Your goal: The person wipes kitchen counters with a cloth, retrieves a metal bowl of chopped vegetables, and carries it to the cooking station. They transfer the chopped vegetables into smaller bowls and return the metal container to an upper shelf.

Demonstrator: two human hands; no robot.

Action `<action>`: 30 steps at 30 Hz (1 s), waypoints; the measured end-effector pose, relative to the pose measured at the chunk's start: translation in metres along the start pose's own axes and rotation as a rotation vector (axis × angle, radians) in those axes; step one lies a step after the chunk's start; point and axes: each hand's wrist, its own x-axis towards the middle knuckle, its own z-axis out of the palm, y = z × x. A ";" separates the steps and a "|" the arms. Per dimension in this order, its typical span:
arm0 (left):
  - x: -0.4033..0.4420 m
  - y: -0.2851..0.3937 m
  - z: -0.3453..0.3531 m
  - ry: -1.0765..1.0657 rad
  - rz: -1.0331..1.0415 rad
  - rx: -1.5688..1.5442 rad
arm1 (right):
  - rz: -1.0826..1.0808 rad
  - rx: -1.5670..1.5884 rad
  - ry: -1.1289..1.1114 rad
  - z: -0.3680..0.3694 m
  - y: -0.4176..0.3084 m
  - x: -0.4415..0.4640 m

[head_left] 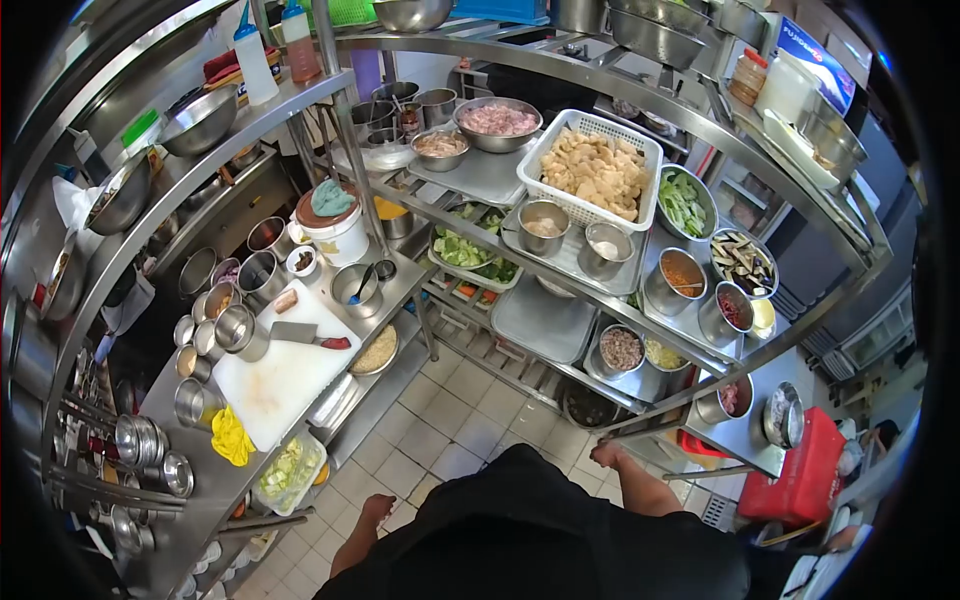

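Observation:
My left hand (376,508) hangs over the tiled floor, away from the counter, with nothing visible in it. Its fingers look loosely parted. On the other side, my right hand (607,456) is near the front edge of the lower right shelf, also with nothing visible in it and its fingers loosely apart. To the left, a white cutting board (262,385) bears a cleaver (293,332) with a red handle and a short piece of meat (285,301). A yellow cloth (232,436) lies by the board's near corner.
A white basket (528,172) of pale meat chunks stands on the middle shelf. Bowls of sliced greens (683,207) and eggplant (744,264) sit to its right. A red crate (797,475) is on the floor at right. Metal rails (570,290) cross in front of the shelves.

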 end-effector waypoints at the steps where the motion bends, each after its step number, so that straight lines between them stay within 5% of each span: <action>1: -0.001 0.004 -0.005 -0.006 0.003 0.007 | 0.005 0.039 0.014 0.007 0.005 0.005; 5: 0.008 0.020 -0.021 0.037 -0.134 -0.083 | -0.171 0.410 0.229 0.063 0.034 0.030; 7: 0.002 0.036 -0.025 0.107 -0.089 -0.116 | -0.165 -0.152 0.089 0.083 0.029 0.059; 10: -0.001 0.055 -0.024 0.142 -0.060 -0.157 | -0.042 0.362 -0.186 0.082 0.032 0.056; 11: 0.002 0.059 -0.025 0.140 -0.052 -0.167 | -0.132 -0.047 -0.081 0.104 0.028 0.077; 16: 0.008 0.057 -0.015 0.050 0.010 -0.190 | -0.064 0.066 0.022 0.019 -0.007 0.019; 17: 0.016 0.042 -0.017 0.029 0.297 0.026 | -0.055 0.111 0.107 -0.001 -0.008 0.015; 19: 0.022 0.027 -0.014 -0.029 0.521 0.205 | 0.088 0.408 0.270 -0.052 -0.017 -0.005; 20: 0.015 0.026 -0.014 -0.062 0.448 0.187 | 0.221 0.662 0.344 -0.083 -0.026 -0.022; 26: 0.018 0.021 -0.004 -0.059 -0.179 -0.050 | 0.073 0.660 0.571 -0.237 -0.070 -0.104; 30: 0.038 0.009 -0.007 -0.183 -0.031 0.085 | -0.165 0.347 0.459 -0.277 -0.086 -0.130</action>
